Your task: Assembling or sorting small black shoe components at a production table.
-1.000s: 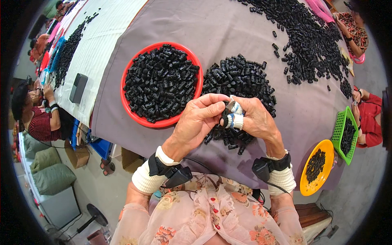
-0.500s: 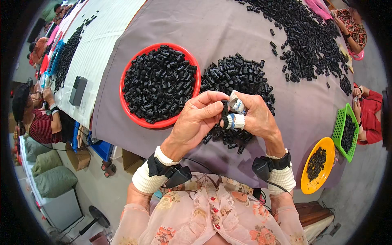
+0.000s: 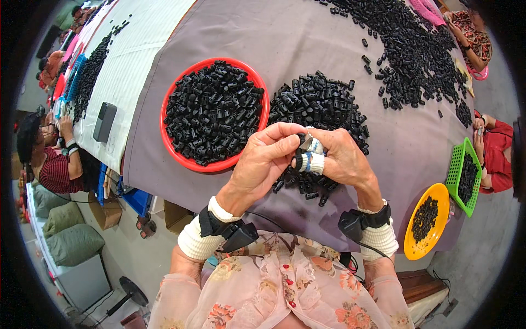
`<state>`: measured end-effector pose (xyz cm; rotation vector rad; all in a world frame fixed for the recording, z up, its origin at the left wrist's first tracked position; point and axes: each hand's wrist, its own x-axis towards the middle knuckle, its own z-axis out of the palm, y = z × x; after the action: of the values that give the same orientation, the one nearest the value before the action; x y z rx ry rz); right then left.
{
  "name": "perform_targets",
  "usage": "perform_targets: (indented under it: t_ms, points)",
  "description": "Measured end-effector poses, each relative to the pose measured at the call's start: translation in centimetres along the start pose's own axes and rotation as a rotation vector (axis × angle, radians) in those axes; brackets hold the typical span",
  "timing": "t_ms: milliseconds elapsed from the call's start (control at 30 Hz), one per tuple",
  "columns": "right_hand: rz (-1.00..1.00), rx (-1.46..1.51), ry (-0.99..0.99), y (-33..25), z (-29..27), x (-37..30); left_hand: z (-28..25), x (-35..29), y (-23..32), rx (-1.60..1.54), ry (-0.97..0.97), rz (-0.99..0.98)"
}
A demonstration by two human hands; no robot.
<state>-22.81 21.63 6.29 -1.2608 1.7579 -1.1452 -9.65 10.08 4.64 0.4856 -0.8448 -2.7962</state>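
Part (image 3: pixel 301 139) of small size and black colour is held near the centre of the frame, between the left hand (image 3: pixel 257 162) and the right hand (image 3: pixel 350 162). It lies at the tips of the left thumb and forefinger, which are closed upon it, so the left hand is judged the nearer. The right hand is curled, with white-and-blue wrapping (image 3: pixel 314 163) on its digits; whether the part is gripped by it too cannot be told. The long axis is mostly covered and cannot be read. Only a dark end is seen, matching in colour the pile (image 3: pixel 323 101) beyond.
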Motion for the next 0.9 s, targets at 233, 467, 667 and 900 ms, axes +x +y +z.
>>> perform_targets:
  t_ms: [233,467,667,900]
  points:
    - [-0.012,0.055,0.179,0.0,0.3,-0.3,0.0,0.2,-0.2,-0.119,-0.036,-0.001]
    - [-0.017,0.041,0.182,-0.3,0.4,-0.3,0.4,0.0,0.0,0.083,-0.011,0.046]
    - [-0.04,0.028,0.236,0.0,0.9,-0.3,1.1,0.1,-0.3,0.042,0.093,0.038]
    - [-0.043,0.039,0.248,0.1,1.0,-0.4,1.0,0.2,-0.5,0.03,0.125,0.036]
